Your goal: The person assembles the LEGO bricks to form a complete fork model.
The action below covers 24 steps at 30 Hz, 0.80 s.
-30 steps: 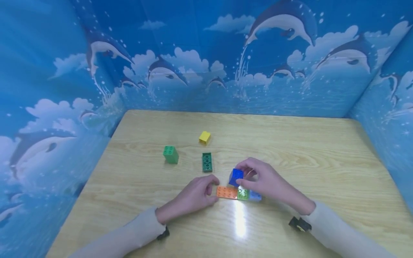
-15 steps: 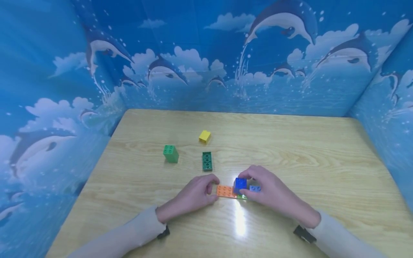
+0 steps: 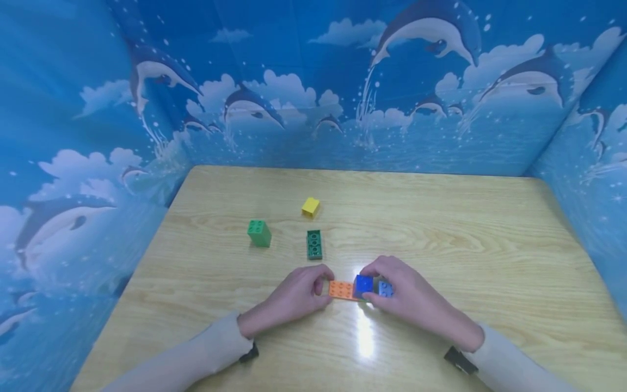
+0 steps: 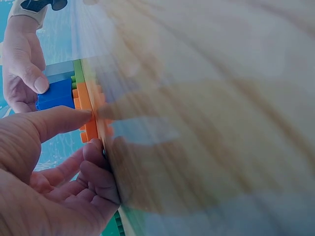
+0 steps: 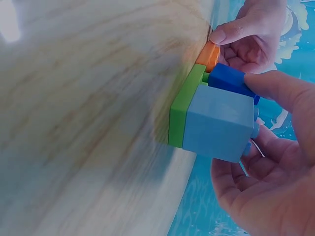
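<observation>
My right hand [image 3: 406, 291] pinches a dark blue brick [image 3: 364, 285] between thumb and fingers. That brick sits over the joint of a flat orange brick [image 3: 340, 289] and a flat lime green brick [image 5: 184, 108], which lie end to end. Lime studs show beside it in the right wrist view, and whether it is fully seated I cannot tell. A light blue brick [image 5: 219, 123] stands on the lime one's right end, under my right palm. At the other end, my left hand [image 3: 296, 296] holds the orange brick by its sides, thumb [image 4: 74, 118] against the near edge.
Beyond the hands lie a dark green brick [image 3: 314, 245] with its hollow side up, a yellow brick [image 3: 311, 207], and an upright green brick [image 3: 259, 233] to the left. A dolphin-print curtain [image 3: 313, 136] borders the wooden table [image 3: 441, 218].
My right hand has brought the dark blue brick down and slightly right onto the orange and lime bricks, then a touch left. My left hand has stayed in place.
</observation>
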Each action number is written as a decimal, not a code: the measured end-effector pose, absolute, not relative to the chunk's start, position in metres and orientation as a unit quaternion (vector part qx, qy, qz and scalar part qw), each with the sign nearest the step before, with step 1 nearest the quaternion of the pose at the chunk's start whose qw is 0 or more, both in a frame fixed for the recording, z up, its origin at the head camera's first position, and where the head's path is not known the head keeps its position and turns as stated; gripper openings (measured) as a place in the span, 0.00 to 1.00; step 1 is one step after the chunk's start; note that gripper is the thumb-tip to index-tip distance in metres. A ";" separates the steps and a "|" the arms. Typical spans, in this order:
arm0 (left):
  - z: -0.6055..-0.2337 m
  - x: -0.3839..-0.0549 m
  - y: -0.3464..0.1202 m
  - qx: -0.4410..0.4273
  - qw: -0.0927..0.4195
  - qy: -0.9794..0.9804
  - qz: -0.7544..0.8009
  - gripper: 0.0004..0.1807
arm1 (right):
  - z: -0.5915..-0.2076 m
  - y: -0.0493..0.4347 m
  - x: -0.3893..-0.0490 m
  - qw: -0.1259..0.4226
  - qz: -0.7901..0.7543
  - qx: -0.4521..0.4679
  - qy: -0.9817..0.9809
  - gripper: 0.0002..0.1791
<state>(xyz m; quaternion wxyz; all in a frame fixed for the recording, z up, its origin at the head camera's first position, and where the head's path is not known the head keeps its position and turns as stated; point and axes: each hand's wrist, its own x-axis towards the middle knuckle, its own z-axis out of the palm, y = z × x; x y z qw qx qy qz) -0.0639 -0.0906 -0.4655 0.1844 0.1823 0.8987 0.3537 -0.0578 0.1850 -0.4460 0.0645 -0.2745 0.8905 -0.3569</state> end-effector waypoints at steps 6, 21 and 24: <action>-0.470 -0.064 -0.092 0.196 0.170 0.896 0.361 0.20 | -0.447 0.184 -0.056 0.056 -0.370 -0.277 0.885 0.19; -0.464 -0.061 -0.090 0.177 0.173 0.893 0.377 0.18 | -0.449 0.186 -0.053 0.067 -0.399 -0.235 0.884 0.22; -0.465 -0.062 -0.091 0.176 0.170 0.894 0.375 0.18 | -0.449 0.186 -0.053 0.062 -0.398 -0.237 0.884 0.22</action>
